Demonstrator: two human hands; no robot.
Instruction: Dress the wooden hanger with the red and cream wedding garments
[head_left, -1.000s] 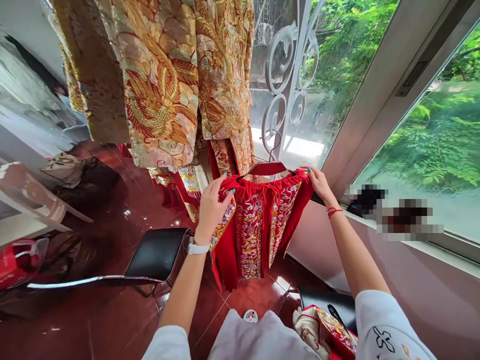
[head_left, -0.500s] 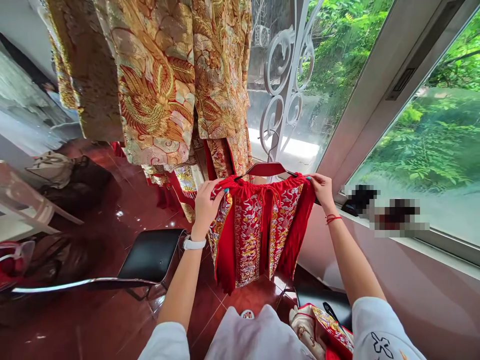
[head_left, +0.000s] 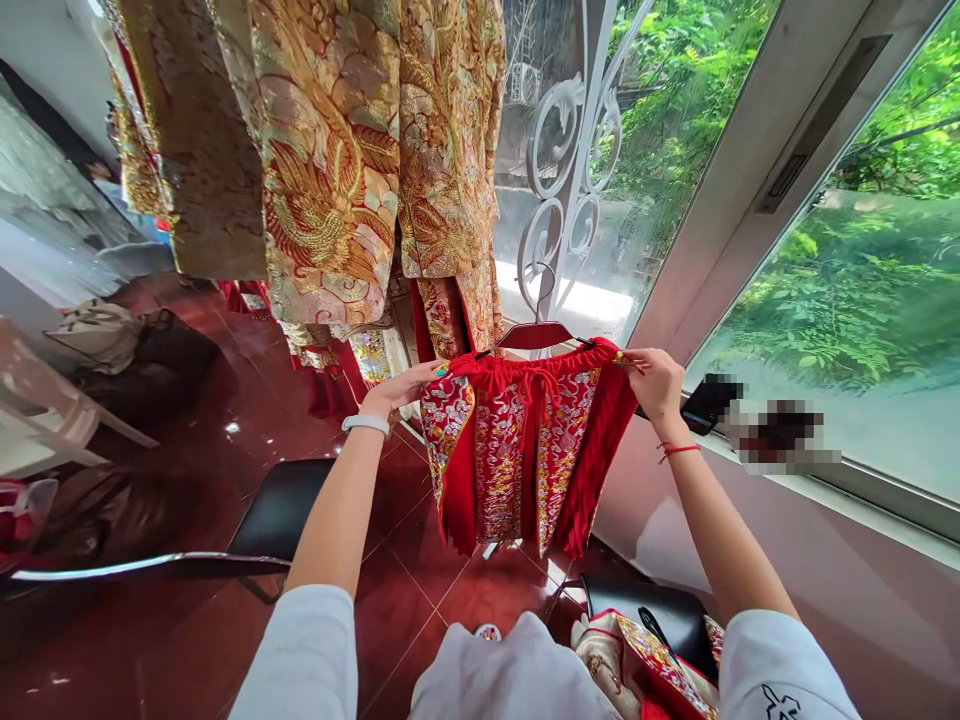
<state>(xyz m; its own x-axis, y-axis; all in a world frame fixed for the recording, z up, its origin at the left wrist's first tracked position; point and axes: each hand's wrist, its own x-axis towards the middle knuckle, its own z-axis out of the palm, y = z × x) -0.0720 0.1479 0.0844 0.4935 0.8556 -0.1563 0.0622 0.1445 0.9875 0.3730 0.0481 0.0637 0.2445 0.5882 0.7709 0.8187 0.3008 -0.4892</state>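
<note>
Left hand (head_left: 399,390) shifted outward.
Its fingers and the right hand (head_left: 657,385) pinched opposite sides of the red skirt (head_left: 500,460).

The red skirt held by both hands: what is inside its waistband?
A hanger: its red middle shows above the waistband of the red skirt. Its dark ends disappear there, so how they sit inside is covered.

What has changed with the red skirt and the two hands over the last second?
The left hand has slid outward, to the left, so the hands are wider apart. The red skirt's left embroidered panel, partly covered by that hand earlier, now shows more fully. The right hand still pinches the other waistband end. The skirt stays on its hanger.
</note>
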